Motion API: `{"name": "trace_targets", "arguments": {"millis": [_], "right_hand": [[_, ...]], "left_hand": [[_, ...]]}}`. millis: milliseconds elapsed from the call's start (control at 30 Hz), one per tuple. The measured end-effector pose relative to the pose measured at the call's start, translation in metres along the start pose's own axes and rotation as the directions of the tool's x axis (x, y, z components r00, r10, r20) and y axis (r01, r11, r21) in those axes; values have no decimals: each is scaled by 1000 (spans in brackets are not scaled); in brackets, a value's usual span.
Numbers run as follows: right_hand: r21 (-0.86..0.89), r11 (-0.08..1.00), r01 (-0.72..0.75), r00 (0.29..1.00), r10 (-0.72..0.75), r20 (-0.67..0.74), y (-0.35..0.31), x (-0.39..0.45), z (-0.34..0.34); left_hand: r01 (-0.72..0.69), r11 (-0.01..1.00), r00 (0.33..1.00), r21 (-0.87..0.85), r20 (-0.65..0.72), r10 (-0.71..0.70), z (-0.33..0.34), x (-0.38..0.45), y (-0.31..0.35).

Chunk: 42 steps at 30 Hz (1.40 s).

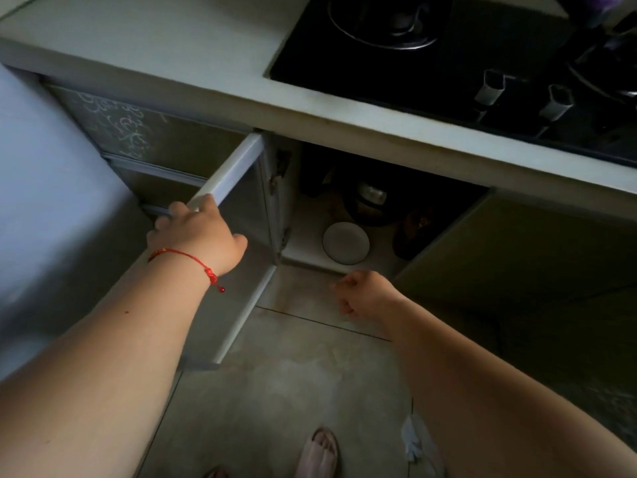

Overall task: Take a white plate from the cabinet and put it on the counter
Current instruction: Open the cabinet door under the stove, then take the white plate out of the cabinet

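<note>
A white plate (345, 243) with a dark rim lies flat on the floor of the open cabinet (310, 215) under the counter (193, 60). My left hand (194, 234), with a red string at the wrist, grips the top edge of the left cabinet door (227, 174), which stands swung open. My right hand (365, 293) hovers just in front of the cabinet opening, below the plate, fingers curled in with nothing in them. It is a short way from the plate and does not touch it.
Behind the plate stand a dark pot (370, 201) and other dim items. The right cabinet door (517, 250) is open too. A black gas hob (431, 53) with knobs is set into the counter. A pale appliance (44, 188) stands at left. Sandalled feet (319, 453) stand on the tiled floor.
</note>
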State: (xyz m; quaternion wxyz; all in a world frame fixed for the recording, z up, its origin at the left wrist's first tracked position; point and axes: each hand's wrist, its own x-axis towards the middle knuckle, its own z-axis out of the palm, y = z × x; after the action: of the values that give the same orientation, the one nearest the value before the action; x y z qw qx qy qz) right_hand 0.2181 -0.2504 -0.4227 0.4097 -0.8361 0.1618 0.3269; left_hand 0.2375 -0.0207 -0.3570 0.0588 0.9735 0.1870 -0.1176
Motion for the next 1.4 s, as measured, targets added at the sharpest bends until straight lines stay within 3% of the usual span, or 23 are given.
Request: {"name": "trace_targets", "arguments": {"millis": [100, 233, 300, 367, 467, 633, 767, 900, 1033, 1300, 1400], "right_hand": [[-15, 1000, -15, 1000, 15, -13, 14, 18, -23], [25, 1000, -17, 998, 18, -60, 28, 43, -45], [107, 994, -14, 993, 26, -118, 32, 56, -51], [109, 994, -19, 988, 35, -149, 36, 69, -52], [92, 995, -32, 979, 50, -196, 41, 91, -50], [173, 984, -44, 971, 83, -226, 67, 164, -33], [321, 945, -65, 963, 144, -229, 104, 235, -7], [443, 894, -75, 957, 189, -219, 155, 313, 18], [488, 869, -85, 950, 219, -224, 193, 384, 28], [516, 854, -60, 948, 211, -239, 212, 479, 42], [508, 861, -21, 931, 202, -305, 215, 498, 44]], "left_hand": [[24, 996, 998, -90, -54, -29, 6, 4, 17], [-281, 933, 931, -224, -298, 209, 26, 5, 57], [-327, 872, 942, -365, -196, 271, 43, 13, 78], [-178, 812, 971, -556, 32, 235, 63, 25, 91], [2, 765, 948, -644, 244, 204, 100, 52, 96], [163, 727, 899, -667, 405, 169, 167, 107, 103], [329, 605, 852, -725, 504, 140, 229, 148, 115], [427, 494, 820, -757, 555, 141, 309, 181, 128], [440, 466, 822, -768, 553, 134, 369, 211, 136], [378, 415, 870, -827, 471, 145, 421, 267, 136], [383, 395, 874, -835, 466, 139, 434, 272, 128]]}}
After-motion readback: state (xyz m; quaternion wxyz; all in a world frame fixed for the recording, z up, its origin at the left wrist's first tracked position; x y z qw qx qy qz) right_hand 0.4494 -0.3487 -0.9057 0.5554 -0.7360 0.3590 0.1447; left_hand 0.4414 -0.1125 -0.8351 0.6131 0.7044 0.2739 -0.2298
